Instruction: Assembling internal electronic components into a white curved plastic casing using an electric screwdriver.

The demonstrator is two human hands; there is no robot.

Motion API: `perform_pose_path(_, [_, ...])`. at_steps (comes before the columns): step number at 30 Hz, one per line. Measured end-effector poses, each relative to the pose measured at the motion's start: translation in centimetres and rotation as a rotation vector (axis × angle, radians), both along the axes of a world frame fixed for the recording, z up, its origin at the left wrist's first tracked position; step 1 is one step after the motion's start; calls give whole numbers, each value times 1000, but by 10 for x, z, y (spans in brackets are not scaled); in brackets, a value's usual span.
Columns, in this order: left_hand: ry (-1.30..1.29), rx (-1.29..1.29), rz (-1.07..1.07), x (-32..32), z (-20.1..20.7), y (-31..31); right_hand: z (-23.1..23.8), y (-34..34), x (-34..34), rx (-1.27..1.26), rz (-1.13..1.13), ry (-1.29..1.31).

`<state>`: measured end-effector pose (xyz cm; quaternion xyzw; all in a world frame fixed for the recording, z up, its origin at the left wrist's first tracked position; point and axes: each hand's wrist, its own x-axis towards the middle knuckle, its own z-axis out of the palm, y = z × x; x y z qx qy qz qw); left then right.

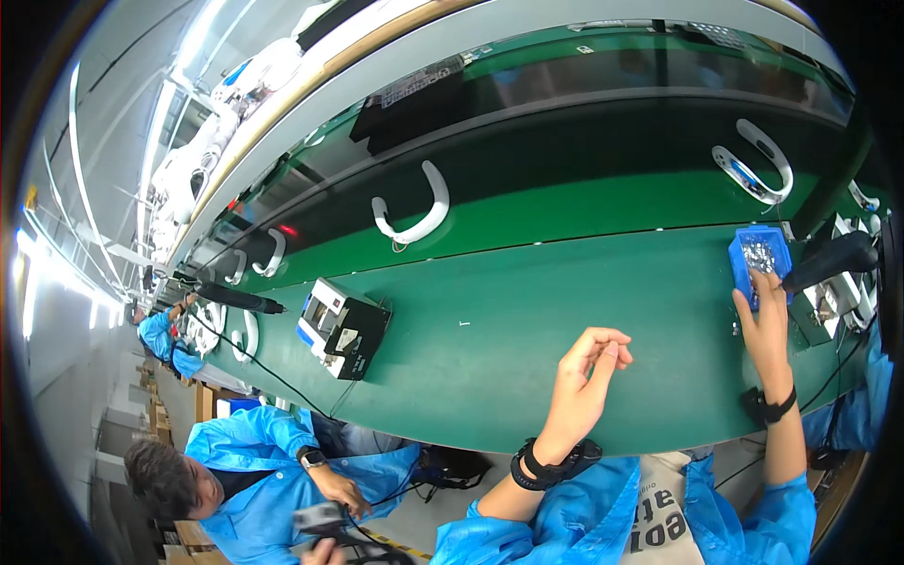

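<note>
A blue bin (735, 247) of small shiny metal parts (759, 254) stands at the right of the green bench. My right hand (767, 325) reaches over its near side. The fingers are stretched out, with the thumb apart, and the fingertips meet the parts. Left of it, my left hand (586, 377) hovers over the bench with curled fingers and the thumb pressed against them. Anything pinched there is too small to make out. Dark bands circle both wrists. Beside my right fingers, a black electric screwdriver (833, 262) points toward the bin.
A black boxy machine (347, 330) sits left on the bench (471, 377), near another black screwdriver (235, 298) with its cord. White curved bands (424, 221) lie along the back ledge. A co-worker in blue (282, 471) is at the lower left, handling a small device.
</note>
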<state>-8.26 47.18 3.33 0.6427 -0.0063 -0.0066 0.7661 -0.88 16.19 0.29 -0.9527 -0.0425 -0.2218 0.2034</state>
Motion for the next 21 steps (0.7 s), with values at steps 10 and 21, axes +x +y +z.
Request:
perform_pose_path(10, [2,93,219,25,-4,71,-4,-17,-91,480,-53,163])
perform_pose_path(21, [42,-1,205,31,-18,44,-20,-1,-106,653,16,207])
